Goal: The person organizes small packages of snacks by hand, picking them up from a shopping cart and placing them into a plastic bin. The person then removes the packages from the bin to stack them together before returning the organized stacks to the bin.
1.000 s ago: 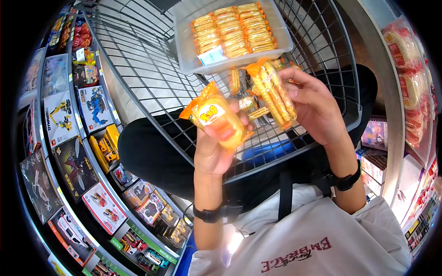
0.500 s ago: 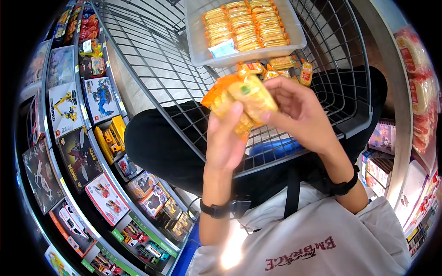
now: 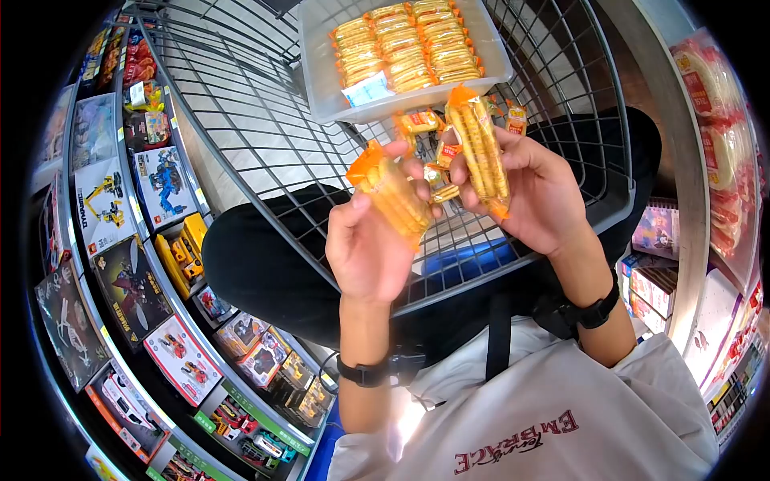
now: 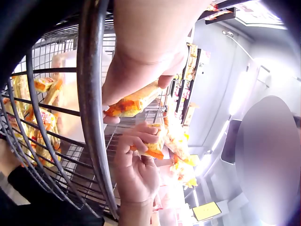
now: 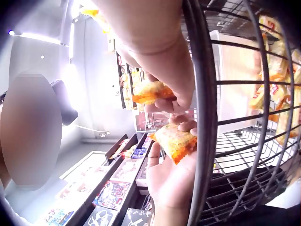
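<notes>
My left hand (image 3: 367,252) grips a clear-and-orange packet of golden biscuits (image 3: 395,199), its stacked edges showing, thumb on one side and fingertips on the other. A second packet of the same kind (image 3: 479,156) is held almost upright by my right hand (image 3: 541,188), fingers around its side. The two packets are apart, both above the near end of a shopping cart (image 3: 321,278). Beneath and beyond them, loose packets (image 3: 420,121) lie in the cart. In the right wrist view, the left-hand packet (image 5: 175,140) sits below the right hand's packet (image 5: 153,92).
A translucent plastic tub (image 3: 319,100) filled with rows of similar packets stands at the cart's far side. Shelves of boxed toys (image 3: 164,188) line the left. Bagged goods (image 3: 710,104) hang at the right. The cart's thick rim (image 4: 94,113) runs close to both forearms.
The packets were brought together and overlapped half a second ago; now they are apart, left and right. The left packet has turned from its printed face to its stacked edges.
</notes>
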The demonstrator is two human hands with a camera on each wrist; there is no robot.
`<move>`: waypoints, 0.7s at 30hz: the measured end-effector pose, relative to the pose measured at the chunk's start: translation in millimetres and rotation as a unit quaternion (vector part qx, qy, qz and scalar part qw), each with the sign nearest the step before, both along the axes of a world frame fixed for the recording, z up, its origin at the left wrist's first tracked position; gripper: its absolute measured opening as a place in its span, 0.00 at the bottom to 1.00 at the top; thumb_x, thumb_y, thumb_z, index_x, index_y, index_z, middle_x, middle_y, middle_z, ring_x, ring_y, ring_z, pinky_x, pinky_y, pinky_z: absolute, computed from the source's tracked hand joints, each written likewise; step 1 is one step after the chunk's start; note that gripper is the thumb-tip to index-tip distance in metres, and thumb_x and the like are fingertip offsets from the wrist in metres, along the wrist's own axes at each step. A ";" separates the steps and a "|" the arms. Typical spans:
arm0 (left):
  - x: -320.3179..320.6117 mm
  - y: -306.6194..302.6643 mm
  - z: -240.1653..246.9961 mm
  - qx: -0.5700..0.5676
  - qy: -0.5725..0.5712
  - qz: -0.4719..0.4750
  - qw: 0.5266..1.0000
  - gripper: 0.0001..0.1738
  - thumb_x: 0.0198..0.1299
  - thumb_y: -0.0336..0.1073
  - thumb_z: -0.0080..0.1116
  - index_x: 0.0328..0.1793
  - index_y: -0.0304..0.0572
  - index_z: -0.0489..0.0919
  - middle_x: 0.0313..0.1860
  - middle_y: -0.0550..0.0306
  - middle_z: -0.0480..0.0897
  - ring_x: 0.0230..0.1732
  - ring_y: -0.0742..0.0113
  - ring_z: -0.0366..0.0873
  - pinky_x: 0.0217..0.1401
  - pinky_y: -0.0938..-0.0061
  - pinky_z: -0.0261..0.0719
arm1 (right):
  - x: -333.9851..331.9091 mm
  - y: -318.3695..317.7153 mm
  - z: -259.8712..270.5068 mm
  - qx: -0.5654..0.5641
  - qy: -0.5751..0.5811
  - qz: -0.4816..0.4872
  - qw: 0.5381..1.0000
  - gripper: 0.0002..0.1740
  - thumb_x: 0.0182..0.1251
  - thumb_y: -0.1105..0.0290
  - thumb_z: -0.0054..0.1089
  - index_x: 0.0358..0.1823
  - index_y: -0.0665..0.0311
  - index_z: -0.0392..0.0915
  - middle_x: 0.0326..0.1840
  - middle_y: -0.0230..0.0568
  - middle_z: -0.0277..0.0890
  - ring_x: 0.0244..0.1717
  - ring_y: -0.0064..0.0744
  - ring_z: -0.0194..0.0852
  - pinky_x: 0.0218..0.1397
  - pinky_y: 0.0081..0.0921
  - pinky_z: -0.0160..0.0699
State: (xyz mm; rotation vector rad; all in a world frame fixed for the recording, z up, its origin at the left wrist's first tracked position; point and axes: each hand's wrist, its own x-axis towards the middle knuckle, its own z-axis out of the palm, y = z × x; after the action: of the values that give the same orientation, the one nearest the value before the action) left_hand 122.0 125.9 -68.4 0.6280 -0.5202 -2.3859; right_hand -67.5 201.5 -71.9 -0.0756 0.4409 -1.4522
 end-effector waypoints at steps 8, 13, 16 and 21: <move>0.9 -1.1 0.5 0.008 0.001 0.006 1.000 0.38 0.63 0.51 0.51 0.75 0.36 0.64 0.56 0.51 0.74 0.53 0.62 0.72 0.56 0.60 0.73 | 2.2 -1.4 13.8 0.088 0.087 -0.018 0.992 0.29 0.66 0.66 0.41 0.66 0.73 0.66 0.41 0.53 0.78 0.31 0.36 0.77 0.33 0.25 0.76; 4.5 -3.6 -5.3 0.015 0.017 -0.002 1.000 0.36 0.65 0.49 0.50 0.75 0.36 0.62 0.56 0.51 0.72 0.54 0.60 0.71 0.59 0.58 0.73 | -5.3 0.9 13.9 0.064 0.171 -0.005 0.983 0.31 0.65 0.64 0.38 0.63 0.78 0.69 0.35 0.50 0.77 0.22 0.30 0.68 0.27 0.20 0.69; 4.9 -4.5 -3.8 0.026 0.010 0.002 1.000 0.33 0.67 0.46 0.48 0.74 0.37 0.62 0.57 0.51 0.71 0.55 0.59 0.71 0.61 0.54 0.73 | -13.4 5.3 8.0 0.029 0.225 0.012 0.974 0.30 0.64 0.64 0.39 0.61 0.81 0.71 0.39 0.51 0.79 0.28 0.30 0.75 0.35 0.21 0.75; 13.0 -6.4 -15.3 0.037 0.026 0.017 0.999 0.28 0.69 0.44 0.48 0.71 0.39 0.64 0.56 0.51 0.72 0.56 0.58 0.72 0.61 0.53 0.73 | -13.8 12.3 51.9 0.007 0.782 -0.064 0.620 0.15 0.63 0.73 0.61 0.50 0.72 0.81 0.46 0.42 0.83 0.48 0.28 0.80 0.53 0.25 0.76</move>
State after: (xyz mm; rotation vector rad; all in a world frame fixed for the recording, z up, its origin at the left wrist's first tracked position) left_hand 135.0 119.5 -83.7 0.6013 -0.3973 -2.3910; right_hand -81.3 213.8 -20.0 -1.4097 1.8984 -1.1593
